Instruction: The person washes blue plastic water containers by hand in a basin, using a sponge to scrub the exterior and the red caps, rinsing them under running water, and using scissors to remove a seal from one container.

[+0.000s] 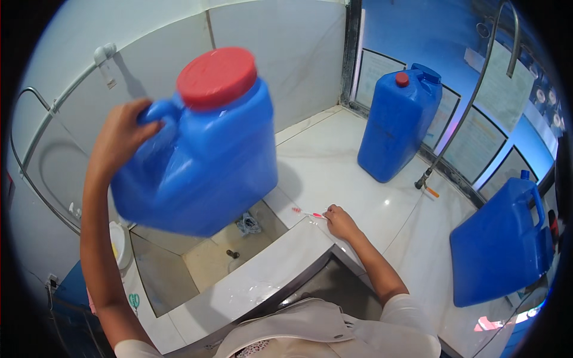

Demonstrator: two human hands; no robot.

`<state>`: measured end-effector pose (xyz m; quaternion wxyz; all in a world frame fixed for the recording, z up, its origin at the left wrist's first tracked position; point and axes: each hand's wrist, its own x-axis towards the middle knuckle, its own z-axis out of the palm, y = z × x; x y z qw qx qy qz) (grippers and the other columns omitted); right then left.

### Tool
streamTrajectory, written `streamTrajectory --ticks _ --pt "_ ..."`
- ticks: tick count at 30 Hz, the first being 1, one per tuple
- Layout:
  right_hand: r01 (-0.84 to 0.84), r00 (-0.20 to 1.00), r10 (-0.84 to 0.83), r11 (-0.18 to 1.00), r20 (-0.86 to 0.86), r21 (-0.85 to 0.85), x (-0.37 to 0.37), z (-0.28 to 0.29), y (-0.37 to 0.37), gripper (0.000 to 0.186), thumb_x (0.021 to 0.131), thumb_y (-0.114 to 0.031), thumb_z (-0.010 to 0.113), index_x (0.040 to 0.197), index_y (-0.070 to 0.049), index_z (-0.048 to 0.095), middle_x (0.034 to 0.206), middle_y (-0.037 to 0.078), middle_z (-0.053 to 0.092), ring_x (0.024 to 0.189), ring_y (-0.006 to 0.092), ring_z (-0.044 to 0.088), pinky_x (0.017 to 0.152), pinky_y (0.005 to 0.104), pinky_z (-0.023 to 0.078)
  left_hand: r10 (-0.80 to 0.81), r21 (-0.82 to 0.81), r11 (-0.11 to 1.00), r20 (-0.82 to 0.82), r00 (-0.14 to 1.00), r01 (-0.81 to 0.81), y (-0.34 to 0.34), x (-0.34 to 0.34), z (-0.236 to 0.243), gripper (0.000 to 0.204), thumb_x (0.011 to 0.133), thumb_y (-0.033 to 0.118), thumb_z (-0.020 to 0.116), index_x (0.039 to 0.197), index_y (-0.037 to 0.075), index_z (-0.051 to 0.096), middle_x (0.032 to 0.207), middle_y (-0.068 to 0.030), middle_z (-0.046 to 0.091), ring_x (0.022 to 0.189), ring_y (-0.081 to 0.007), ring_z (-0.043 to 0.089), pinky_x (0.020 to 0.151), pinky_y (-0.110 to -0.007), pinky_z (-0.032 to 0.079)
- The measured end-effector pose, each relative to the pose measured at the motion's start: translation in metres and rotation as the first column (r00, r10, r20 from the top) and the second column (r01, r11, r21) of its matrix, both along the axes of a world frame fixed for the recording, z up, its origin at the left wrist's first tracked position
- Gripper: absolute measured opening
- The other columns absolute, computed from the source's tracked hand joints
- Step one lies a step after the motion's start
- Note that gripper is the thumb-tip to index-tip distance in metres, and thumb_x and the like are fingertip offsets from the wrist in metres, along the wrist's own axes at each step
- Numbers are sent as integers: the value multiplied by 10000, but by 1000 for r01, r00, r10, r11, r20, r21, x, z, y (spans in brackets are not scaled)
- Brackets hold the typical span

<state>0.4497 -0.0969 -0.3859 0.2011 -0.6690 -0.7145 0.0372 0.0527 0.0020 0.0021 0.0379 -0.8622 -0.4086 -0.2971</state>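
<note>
My left hand (123, 131) grips the handle of a large blue plastic container (209, 164) with a wide red lid (217, 77), held raised over a tiled basin (194, 256). My right hand (341, 223) is closed on a small white and pink toothbrush (314, 215) at the counter beside the basin. A drain fitting (233, 254) and a crumpled plastic item (248, 224) lie inside the basin.
Blue containers stand at the back (391, 128) and right (495, 244) of the tiled counter (322, 143). A tall metal spout with an orange-handled valve (432, 190) rises beside the window. Curved pipes run along the left wall. Teal scissors (134, 301) lie left of the basin.
</note>
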Motion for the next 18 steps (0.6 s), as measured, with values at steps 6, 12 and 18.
streamTrajectory --ticks 6,12,18 --pt "-498 818 569 772 -80 396 -95 73 37 324 742 -67 538 1054 12 577 1110 173 559 1101 315 487 953 401 373 -20 129 991 -166 986 42 99 182 0 272 730 244 657 864 9 635 828 -189 626 792 -348 598 697 -421 470" --pt "-410 773 86 825 629 390 -120 68 117 395 795 -139 450 1148 20 527 1299 151 452 1297 244 315 1082 345 223 -2 187 981 -226 974 45 132 327 -29 265 741 299 663 861 63 648 875 -149 644 837 -317 612 713 -427 481" --pt "-396 859 187 833 477 387 0 48 161 314 756 -94 514 1051 -5 575 1184 164 533 1200 267 431 1045 354 293 -207 503 856 122 971 119 113 371 -71 498 816 361 589 1190 45 495 1189 -163 509 1155 -338 423 960 -466 311"
